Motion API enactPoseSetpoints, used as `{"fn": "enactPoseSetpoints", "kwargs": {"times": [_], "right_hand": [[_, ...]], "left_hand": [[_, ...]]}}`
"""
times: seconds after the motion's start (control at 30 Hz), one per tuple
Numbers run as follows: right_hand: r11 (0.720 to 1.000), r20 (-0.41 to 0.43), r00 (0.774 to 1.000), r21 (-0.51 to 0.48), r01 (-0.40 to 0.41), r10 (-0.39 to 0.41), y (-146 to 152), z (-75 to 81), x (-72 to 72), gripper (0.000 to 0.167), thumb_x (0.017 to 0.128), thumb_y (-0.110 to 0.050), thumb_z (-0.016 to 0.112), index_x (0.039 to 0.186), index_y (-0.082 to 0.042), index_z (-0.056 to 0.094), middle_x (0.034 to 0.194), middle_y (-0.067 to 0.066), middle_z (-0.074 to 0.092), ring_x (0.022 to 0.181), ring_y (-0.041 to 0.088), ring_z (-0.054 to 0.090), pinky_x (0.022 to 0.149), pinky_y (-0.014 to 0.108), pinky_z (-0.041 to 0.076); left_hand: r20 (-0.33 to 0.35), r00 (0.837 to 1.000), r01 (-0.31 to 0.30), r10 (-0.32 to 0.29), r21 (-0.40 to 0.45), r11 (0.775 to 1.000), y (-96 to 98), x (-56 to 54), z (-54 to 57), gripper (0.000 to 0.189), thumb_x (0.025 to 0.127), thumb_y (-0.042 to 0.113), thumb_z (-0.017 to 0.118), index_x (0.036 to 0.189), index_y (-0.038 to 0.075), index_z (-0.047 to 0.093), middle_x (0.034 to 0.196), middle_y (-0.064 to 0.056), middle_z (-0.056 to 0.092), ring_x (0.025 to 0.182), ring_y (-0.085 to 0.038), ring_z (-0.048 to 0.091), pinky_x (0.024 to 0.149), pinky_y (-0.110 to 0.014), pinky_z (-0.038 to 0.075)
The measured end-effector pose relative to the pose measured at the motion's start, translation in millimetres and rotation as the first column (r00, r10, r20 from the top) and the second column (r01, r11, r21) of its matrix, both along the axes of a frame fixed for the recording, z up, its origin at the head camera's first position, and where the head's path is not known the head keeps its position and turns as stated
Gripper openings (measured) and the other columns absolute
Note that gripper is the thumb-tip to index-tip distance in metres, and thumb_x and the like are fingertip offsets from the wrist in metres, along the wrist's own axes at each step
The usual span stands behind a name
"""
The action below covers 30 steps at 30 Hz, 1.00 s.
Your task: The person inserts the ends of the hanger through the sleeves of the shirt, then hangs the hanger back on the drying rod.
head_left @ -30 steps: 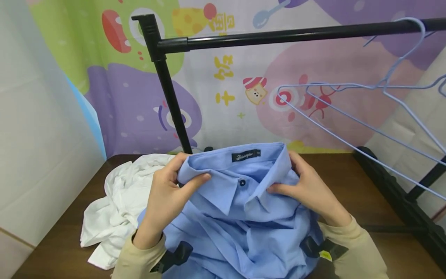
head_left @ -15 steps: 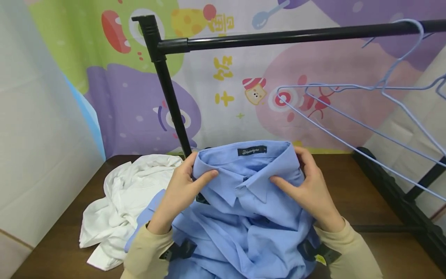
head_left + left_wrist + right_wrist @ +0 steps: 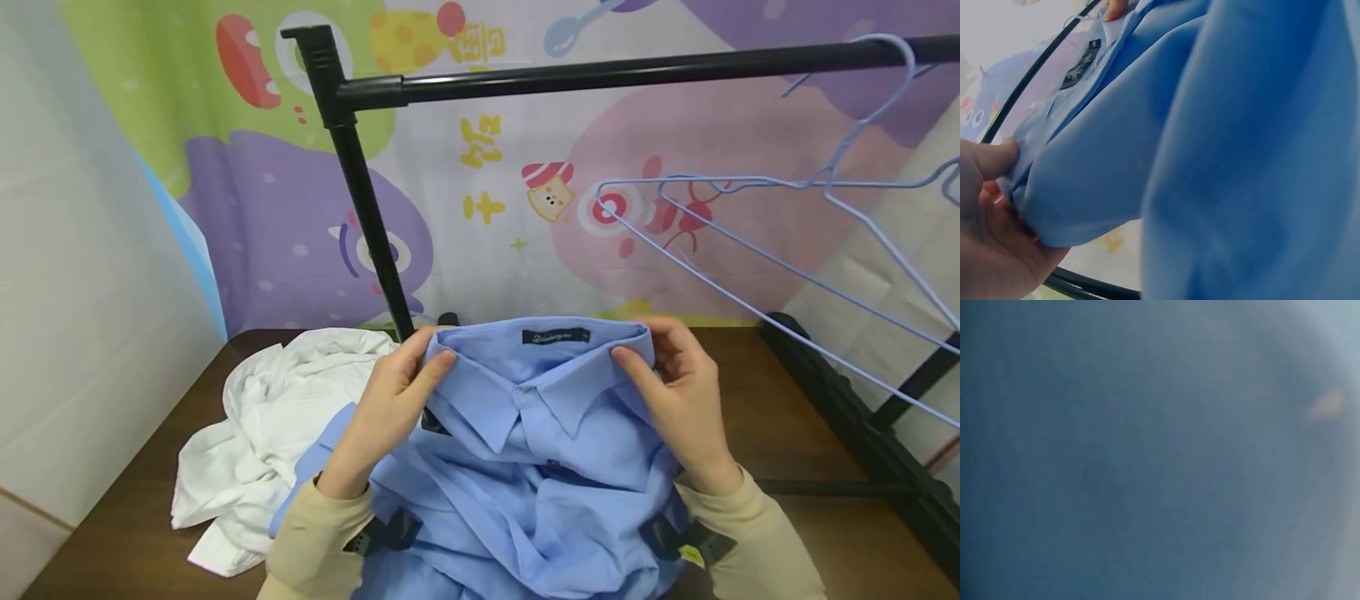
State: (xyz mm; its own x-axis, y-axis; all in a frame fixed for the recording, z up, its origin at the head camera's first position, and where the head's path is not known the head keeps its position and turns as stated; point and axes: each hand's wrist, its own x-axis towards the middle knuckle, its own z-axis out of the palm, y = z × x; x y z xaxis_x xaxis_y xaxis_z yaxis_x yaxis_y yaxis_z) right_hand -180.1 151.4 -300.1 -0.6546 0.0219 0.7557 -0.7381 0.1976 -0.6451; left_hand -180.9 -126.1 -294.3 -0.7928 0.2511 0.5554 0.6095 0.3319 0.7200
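A light blue collared shirt hangs bunched in front of the person, its collar raised toward the head camera. My left hand pinches the collar's left end, thumb on the outer face and fingers behind. At the other end, my right hand grips the collar the same way. Between them the collar is stretched wide, with a dark label on its inner band. In the left wrist view the left thumb presses on the cloth. Blurred blue fabric fills nearly all of the right wrist view.
A crumpled white garment lies on the brown table to the left. Behind stands a black rack, with blue wire hangers on its bar at the right. A printed cloth hangs at the back.
Both hands have shifted right with the collar and spread it wider and flatter. The right thumb has moved up toward the collar's top edge. The collar button no longer shows as plainly.
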Motion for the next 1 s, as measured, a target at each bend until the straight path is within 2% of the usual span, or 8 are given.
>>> {"fn": "enactPoseSetpoints", "kwargs": {"times": [0.07,0.17,0.37,0.47,0.6,0.77,0.87,1.0], "right_hand": [[1.0,0.012,1.0,-0.031,-0.002,0.002,-1.1,-0.7,-1.7,0.024,0.079,0.01,0.062,0.102,0.011,0.055,0.09,-0.005,0.063,0.076,0.005,0.059,0.065,0.013,0.046],[1.0,0.05,0.999,-0.014,0.014,-0.014,-2.0,-1.8,-3.9,0.023,0.079,0.008,0.063,0.101,0.01,0.056,0.088,-0.007,0.062,0.074,0.004,0.058,0.063,0.013,0.046],[0.997,0.098,0.995,0.071,0.023,-0.03,0.7,-2.2,-6.4,0.033,0.078,0.005,0.066,0.109,0.005,0.056,0.097,-0.006,0.06,0.085,0.007,0.058,0.075,0.014,0.047],[0.99,0.098,0.994,0.134,0.034,-0.048,3.2,-2.3,-5.6,0.042,0.076,0.004,0.069,0.115,0.001,0.054,0.102,-0.006,0.058,0.087,0.007,0.058,0.078,0.014,0.046],[0.982,0.07,0.995,0.178,0.061,-0.074,6.6,2.6,-5.4,0.047,0.075,0.005,0.069,0.118,-0.001,0.052,0.106,-0.008,0.057,0.093,0.005,0.057,0.083,0.014,0.044],[0.984,-0.016,0.992,0.126,0.129,-0.128,16.9,20.2,-6.1,0.039,0.08,0.007,0.063,0.117,0.004,0.051,0.104,-0.005,0.061,0.098,0.006,0.057,0.088,0.016,0.042],[0.967,-0.098,0.97,0.105,0.232,-0.222,25.7,39.0,-7.6,0.034,0.081,0.006,0.062,0.113,0.006,0.054,0.102,-0.007,0.061,0.097,0.005,0.057,0.088,0.017,0.041],[0.919,-0.2,0.905,0.046,0.391,-0.375,36.8,65.4,-6.7,0.026,0.081,0.002,0.062,0.106,0.009,0.058,0.097,-0.015,0.06,0.093,0.004,0.056,0.087,0.018,0.04]], "left_hand": [[0.007,1.0,-0.008,0.007,0.02,1.0,0.1,-0.9,-0.3,0.021,0.093,0.018,0.051,0.112,0.016,0.06,0.102,0.001,0.063,0.084,-0.01,0.054,0.075,-0.022,0.042],[0.036,0.999,-0.001,0.0,0.033,0.999,-0.9,-2.6,-0.2,0.022,0.093,0.019,0.052,0.114,0.017,0.059,0.106,0.001,0.063,0.088,-0.01,0.055,0.079,-0.023,0.043],[0.068,0.995,0.064,-0.067,0.046,0.997,-1.3,-5.8,0.7,0.031,0.094,0.018,0.05,0.124,0.018,0.051,0.118,-0.001,0.058,0.098,-0.011,0.055,0.084,-0.024,0.043],[0.055,0.997,0.05,-0.052,0.029,0.998,-0.4,-5.7,-0.4,0.031,0.093,0.017,0.051,0.124,0.017,0.051,0.107,-0.003,0.06,0.081,-0.011,0.054,0.072,-0.022,0.043],[0.061,0.998,0.008,-0.008,0.005,1.0,-1.5,-5.2,-1.3,0.029,0.092,0.016,0.053,0.121,0.015,0.053,0.091,-0.004,0.059,0.063,-0.01,0.043,0.06,-0.023,0.037],[0.097,0.995,0.002,-0.002,0.007,1.0,-2.2,-5.7,-2.3,0.029,0.092,0.017,0.053,0.121,0.014,0.053,0.092,-0.005,0.058,0.066,-0.011,0.043,0.063,-0.023,0.037],[0.101,0.995,0.008,-0.01,0.016,1.0,-2.4,-6.0,-2.0,0.029,0.092,0.017,0.053,0.12,0.013,0.053,0.096,-0.006,0.06,0.071,-0.011,0.046,0.066,-0.022,0.038],[0.101,0.995,0.021,-0.024,0.026,0.999,-1.9,-5.8,-1.4,0.028,0.092,0.017,0.053,0.12,0.013,0.054,0.1,-0.006,0.061,0.073,-0.011,0.048,0.067,-0.022,0.04]]}}
